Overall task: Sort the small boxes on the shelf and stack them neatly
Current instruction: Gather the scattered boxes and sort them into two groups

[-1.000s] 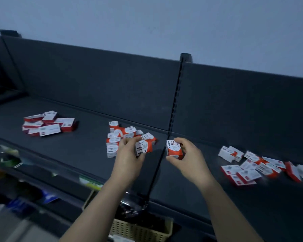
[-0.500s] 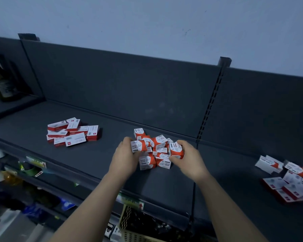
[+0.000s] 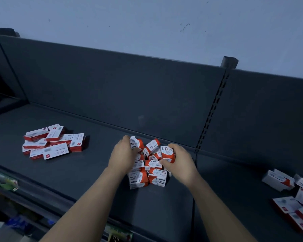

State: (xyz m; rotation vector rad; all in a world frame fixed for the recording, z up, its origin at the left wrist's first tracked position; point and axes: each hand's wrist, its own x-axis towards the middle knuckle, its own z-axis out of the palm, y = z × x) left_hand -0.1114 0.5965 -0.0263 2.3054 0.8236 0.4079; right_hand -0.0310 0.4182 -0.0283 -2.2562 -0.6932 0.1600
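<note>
A heap of small orange-and-white paper-clip boxes lies on the dark shelf in the middle of the view. My left hand is over the heap's left side and grips one small box at its top. My right hand is at the heap's right side, fingers curled round another small box held just above the pile. Parts of the heap are hidden under both hands.
A pile of flat red-and-white boxes lies to the left on the same shelf. More red-and-white boxes are scattered on the adjoining shelf section at the right. A slotted upright divides the back panels. Lower shelves with goods show at bottom left.
The view has swung left, bringing the small-box heap to the centre. Both hands, each keeping its box, have come down onto the heap from either side.
</note>
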